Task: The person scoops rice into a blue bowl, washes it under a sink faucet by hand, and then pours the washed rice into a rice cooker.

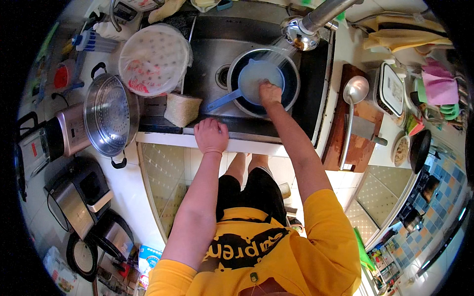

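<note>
My right hand [270,94] dips its curled fingers into a blue plastic long-handled scoop [224,101] of cloudy water. What the fingers may hold is hidden. The scoop sits inside a round basin [297,83] with a dark interior, in the stainless steel sink [211,55]. Water sprays down from a chrome faucet head [301,34] just above. My left hand [211,135] rests on the sink's front edge, fingers folded, with nothing visible in it. Close by that hand stands a beige sponge-like block [182,110].
Left of the sink are a plastic-covered round container [154,59] and a steel steamer pot [111,109]. On the right, a wooden cutting board [335,148] carries a steel ladle [355,90] and a cleaver [358,125]. A lidded container [391,88] stands beyond.
</note>
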Action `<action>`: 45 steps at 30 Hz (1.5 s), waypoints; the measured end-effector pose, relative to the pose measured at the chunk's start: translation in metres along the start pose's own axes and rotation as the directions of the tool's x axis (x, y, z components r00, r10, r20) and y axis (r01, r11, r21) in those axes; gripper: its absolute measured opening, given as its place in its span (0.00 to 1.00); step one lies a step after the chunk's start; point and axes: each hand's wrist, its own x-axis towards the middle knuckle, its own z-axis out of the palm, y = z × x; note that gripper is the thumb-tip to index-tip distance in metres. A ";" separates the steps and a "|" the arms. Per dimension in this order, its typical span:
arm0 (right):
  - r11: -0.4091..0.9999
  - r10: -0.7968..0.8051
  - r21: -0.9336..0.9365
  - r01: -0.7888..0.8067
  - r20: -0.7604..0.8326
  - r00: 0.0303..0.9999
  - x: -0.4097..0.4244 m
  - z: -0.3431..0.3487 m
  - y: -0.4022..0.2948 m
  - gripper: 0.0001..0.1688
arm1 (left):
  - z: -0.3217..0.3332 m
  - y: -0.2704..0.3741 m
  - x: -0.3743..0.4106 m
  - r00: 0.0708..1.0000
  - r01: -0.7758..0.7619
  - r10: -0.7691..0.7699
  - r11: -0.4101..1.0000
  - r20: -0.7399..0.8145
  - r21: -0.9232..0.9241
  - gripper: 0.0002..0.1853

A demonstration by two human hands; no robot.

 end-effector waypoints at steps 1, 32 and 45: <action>1.000 0.007 0.007 -0.007 -0.003 1.000 -0.003 -0.003 0.000 0.12 | -0.001 0.000 -0.001 1.000 0.005 -0.005 1.000 -0.001 -0.006 0.11; 0.978 -0.199 0.038 0.205 -0.120 0.973 -0.047 -0.158 0.117 0.09 | 0.000 0.002 -0.003 0.997 0.076 -0.076 0.996 -0.025 -0.037 0.12; 0.783 -0.355 0.365 0.504 -0.402 0.844 0.044 -0.185 0.171 0.08 | -0.005 0.006 0.027 0.951 0.206 -0.147 0.957 0.271 -0.205 0.10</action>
